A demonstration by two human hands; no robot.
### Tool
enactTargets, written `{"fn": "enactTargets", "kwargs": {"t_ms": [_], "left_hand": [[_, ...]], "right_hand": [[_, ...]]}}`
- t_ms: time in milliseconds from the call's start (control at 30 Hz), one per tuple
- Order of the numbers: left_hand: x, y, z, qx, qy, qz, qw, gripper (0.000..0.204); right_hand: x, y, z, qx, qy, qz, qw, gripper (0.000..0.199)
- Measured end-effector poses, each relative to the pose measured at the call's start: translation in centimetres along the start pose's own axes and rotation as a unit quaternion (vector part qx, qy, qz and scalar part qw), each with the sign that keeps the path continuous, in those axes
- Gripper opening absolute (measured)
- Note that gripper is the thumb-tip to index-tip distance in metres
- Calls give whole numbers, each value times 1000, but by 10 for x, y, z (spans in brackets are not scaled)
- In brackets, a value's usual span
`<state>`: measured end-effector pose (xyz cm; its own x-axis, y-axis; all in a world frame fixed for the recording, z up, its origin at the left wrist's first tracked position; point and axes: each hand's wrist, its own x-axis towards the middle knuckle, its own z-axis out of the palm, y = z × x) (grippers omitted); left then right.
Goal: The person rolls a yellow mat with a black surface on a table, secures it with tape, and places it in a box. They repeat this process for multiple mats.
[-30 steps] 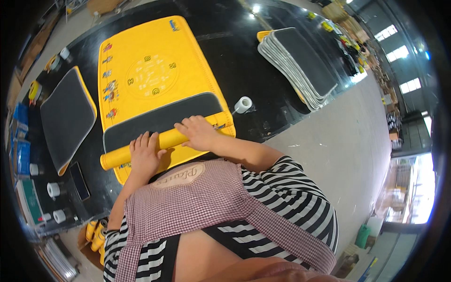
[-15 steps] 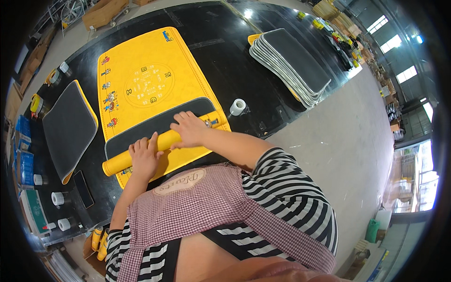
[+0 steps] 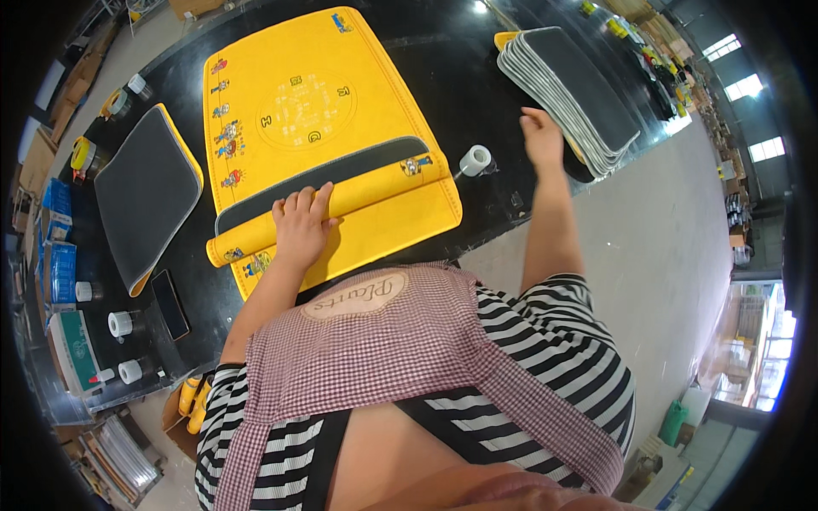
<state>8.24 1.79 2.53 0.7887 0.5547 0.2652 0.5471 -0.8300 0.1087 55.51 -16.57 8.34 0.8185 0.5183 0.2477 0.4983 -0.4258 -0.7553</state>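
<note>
A large yellow printed mat (image 3: 298, 94) lies flat on the black table. Across its near part runs a rolled yellow mat (image 3: 375, 183), with a strip of dark backing (image 3: 358, 159) showing along its far side. My left hand (image 3: 302, 226) is curved over the roll's left half, fingers spread across the top and thumb on the near side. Off to the right, my right hand (image 3: 543, 140) hangs beside the near left edge of a stack of mats (image 3: 579, 85), dark side up. Its fingers are slightly bent and apart, with nothing seen in them.
A white tape roll (image 3: 475, 160) stands between the yellow mat and the stack. At left lie another dark-backed mat (image 3: 149, 196) and a phone (image 3: 171, 305). More white rolls (image 3: 120, 324), blue packs (image 3: 60, 272) and a green-and-white box (image 3: 75, 353) line the left edge.
My right hand has let go of the rolled mat and moved right to the stack. My left hand stays on the roll. The whole view has shifted a little.
</note>
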Motion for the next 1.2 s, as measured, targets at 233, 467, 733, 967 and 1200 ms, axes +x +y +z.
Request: {"fn": "enactTargets", "kwargs": {"t_ms": [233, 467, 733, 967, 1200], "left_hand": [[3, 1, -1, -3, 4, 0, 1000, 71], [4, 5, -7, -20, 13, 5, 1000, 68], [2, 2, -6, -36, 9, -14, 999, 67], [-3, -4, 1, -140, 62, -35, 988, 64], [16, 3, -38, -295, 187, -32, 936, 55]], "right_hand": [[6, 14, 28, 17, -345, 5, 939, 43], [11, 44, 66, -176, -348, 129, 912, 18], [-78, -105, 119, 215, -366, -55, 904, 14], [-129, -172, 209, 222, -477, -225, 820, 13], [-129, -149, 232, 212, -493, -224, 813, 16]]}}
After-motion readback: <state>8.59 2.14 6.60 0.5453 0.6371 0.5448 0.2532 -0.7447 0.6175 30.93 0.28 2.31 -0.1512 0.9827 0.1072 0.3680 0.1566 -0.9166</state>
